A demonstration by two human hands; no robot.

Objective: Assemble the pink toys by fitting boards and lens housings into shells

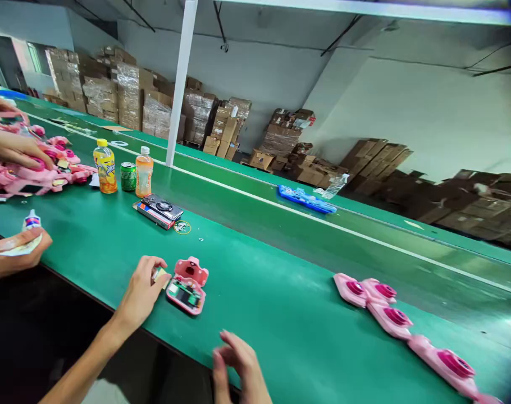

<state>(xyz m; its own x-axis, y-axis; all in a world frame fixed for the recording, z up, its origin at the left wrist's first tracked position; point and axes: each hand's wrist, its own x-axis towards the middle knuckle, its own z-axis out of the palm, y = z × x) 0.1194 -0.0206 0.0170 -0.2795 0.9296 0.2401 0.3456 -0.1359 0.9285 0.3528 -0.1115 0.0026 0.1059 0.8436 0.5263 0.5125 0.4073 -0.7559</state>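
Observation:
A pink toy camera [187, 286] lies opened on the green table, its case halves spread and a green circuit board with a dark screen exposed. At its left edge, my left hand [140, 292] pinches a small flat pale-yellow piece [159, 274] between thumb and fingers. Whether a wire joins that piece to the board is too small to tell. My right hand [242, 367] hovers by the table's front edge, fingers apart and holding nothing.
Several pink toy cameras [396, 315] lie in a row at right. A co-worker's hand [23, 252] holds a small white bottle at left; other hands touch a pink pile [32, 182]. Drinks [144, 173] and a boxed black device [160, 209] stand behind. A blue item [306, 199] lies farther back.

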